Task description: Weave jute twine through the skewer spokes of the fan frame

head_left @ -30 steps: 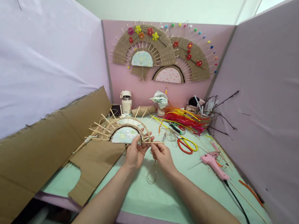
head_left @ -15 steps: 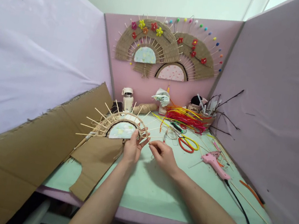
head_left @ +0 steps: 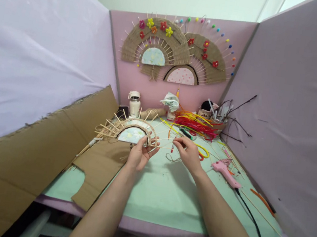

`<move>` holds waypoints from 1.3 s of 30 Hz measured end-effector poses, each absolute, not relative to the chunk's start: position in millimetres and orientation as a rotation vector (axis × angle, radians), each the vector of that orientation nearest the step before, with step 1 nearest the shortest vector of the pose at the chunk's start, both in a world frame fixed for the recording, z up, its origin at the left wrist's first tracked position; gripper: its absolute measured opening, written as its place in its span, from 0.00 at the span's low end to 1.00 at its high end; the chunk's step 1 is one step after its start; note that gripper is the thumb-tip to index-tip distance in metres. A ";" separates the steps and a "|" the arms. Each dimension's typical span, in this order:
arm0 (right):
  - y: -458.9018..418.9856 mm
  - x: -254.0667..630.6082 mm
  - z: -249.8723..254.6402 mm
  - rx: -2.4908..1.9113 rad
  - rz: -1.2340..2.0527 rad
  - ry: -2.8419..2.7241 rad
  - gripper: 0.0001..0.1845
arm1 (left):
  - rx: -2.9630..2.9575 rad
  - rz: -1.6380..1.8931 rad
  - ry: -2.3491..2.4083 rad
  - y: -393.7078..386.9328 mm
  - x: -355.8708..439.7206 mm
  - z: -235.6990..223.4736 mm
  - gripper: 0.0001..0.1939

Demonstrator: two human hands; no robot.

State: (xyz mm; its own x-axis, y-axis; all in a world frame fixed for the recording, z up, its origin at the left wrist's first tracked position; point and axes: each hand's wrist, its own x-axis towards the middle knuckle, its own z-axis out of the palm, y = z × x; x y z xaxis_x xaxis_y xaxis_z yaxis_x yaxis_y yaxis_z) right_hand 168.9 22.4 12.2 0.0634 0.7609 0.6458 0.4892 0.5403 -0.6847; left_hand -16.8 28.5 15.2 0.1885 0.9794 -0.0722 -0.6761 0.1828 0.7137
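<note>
My left hand (head_left: 140,153) grips the right end of a small half-round fan frame (head_left: 132,135), thumb on its front. Thin wooden sticks fan out from its pale floral centre, and rows of brown twine run between them. To the right, my right hand (head_left: 186,151) is closed in a pinch by the tips of the rightmost sticks, on what looks like a thin strand of twine. A loose loop of twine (head_left: 172,159) lies on the table below it. Under the fan is a cut cardboard piece (head_left: 99,169).
A pink glue gun (head_left: 226,173) with a black cord lies at right. Scissors (head_left: 203,151) are partly behind my right hand. Red and yellow pipe cleaners (head_left: 196,125), a bottle (head_left: 134,104) and a twine roll (head_left: 152,112) sit at the back. A cardboard sheet (head_left: 54,130) leans left.
My right hand has moved right and slightly up, away from the fan. My left hand has tilted the fan and shifted it slightly. More of the twine loop shows on the table.
</note>
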 end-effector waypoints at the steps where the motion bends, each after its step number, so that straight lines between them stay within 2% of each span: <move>1: 23.0 168.8 11.6 -1.107 0.301 -1.578 0.10 | 0.592 1.232 0.592 28.0 -17.0 15.5 0.18; 12: 25.1 160.2 -1.2 -1.157 0.333 -1.575 0.11 | 0.489 0.881 0.425 19.8 -10.8 13.3 0.13; 26: 22.9 166.9 8.0 -1.146 0.295 -1.537 0.12 | 0.412 0.874 0.489 23.4 -12.7 11.0 0.09; 33: 23.1 169.4 6.7 -1.144 0.232 -1.548 0.13 | 0.561 0.793 0.497 20.0 -14.5 17.1 0.17; 39: 24.7 174.0 7.9 -1.140 0.210 -1.586 0.10 | 0.586 0.832 0.549 21.5 -15.2 16.2 0.16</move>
State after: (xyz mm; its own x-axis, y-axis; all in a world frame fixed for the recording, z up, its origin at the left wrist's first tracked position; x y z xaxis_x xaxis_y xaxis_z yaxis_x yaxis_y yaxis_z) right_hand 174.0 24.7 7.9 0.0827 0.7471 0.6595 0.5492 0.5180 -0.6558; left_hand -15.2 21.5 16.2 0.5559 0.8026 -0.2164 -0.5151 0.5369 0.6682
